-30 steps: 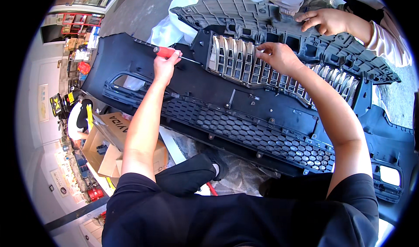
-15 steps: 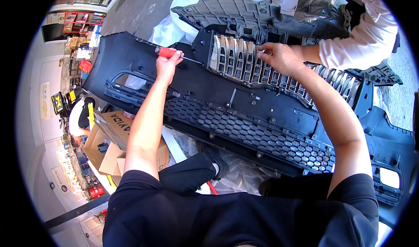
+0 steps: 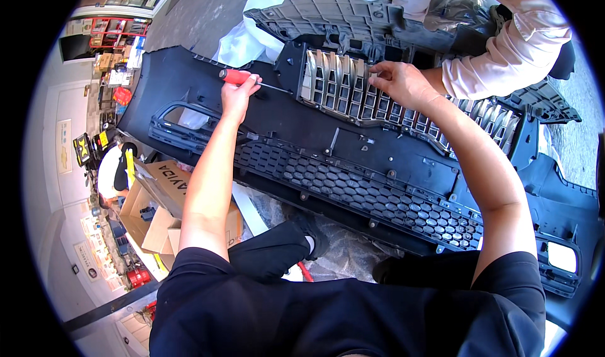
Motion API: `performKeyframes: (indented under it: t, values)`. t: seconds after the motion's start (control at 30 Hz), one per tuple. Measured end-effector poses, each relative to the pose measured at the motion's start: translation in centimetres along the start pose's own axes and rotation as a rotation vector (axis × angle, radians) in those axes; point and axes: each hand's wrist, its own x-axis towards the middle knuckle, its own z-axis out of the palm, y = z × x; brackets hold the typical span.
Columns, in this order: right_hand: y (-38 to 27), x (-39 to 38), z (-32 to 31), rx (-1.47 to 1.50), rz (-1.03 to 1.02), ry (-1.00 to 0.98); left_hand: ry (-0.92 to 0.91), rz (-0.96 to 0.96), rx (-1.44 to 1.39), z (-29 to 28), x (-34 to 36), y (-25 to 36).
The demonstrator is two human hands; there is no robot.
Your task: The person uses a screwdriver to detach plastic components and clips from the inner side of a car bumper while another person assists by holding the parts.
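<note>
My left hand (image 3: 237, 100) is closed round the red handle of a screwdriver (image 3: 234, 76). Its thin metal shaft points right and slightly down, the tip reaching the left end of a chrome-barred car grille (image 3: 334, 86). Over the grille's upper part, my right hand (image 3: 403, 83) has its fingers bent together in a pinch; whatever they hold is too small or hidden to name. The grille sits in a large black car bumper (image 3: 359, 146), inner side up, with a honeycomb mesh (image 3: 353, 184) along its near side.
Across the bumper a co-worker's light sleeve (image 3: 504, 67) reaches in, close to my right hand. A dark plastic panel (image 3: 334, 17) and white plastic sheeting (image 3: 252, 42) lie beyond. An open cardboard box (image 3: 161, 199) stands at left, near a crouching person (image 3: 113, 171) and stocked shelves (image 3: 116, 32).
My left hand and the screwdriver have shifted slightly left. My right hand has moved a touch left. The co-worker's sleeve has come left, nearer my right hand.
</note>
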Motion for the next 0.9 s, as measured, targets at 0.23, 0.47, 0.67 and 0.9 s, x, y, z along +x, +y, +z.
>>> performKeyframes:
  t: [0.23,0.47,0.67,0.9]
  values:
    - [1.0,-0.1,0.2,-0.019,-0.031,-0.012,-0.011,0.001,0.012,0.3,-0.4,0.2]
    - [1.4,-0.1,-0.2,-0.022,-0.077,0.01,-0.004,0.004,0.041,0.9,-0.9,0.5]
    - [0.9,-0.1,-1.0,-0.041,-0.021,-0.02,-0.001,0.008,0.037,1.5,-1.2,0.5]
    - [1.5,-0.1,-1.0,-0.003,-0.027,-0.018,-0.006,0.012,0.045,1.8,-1.6,0.6]
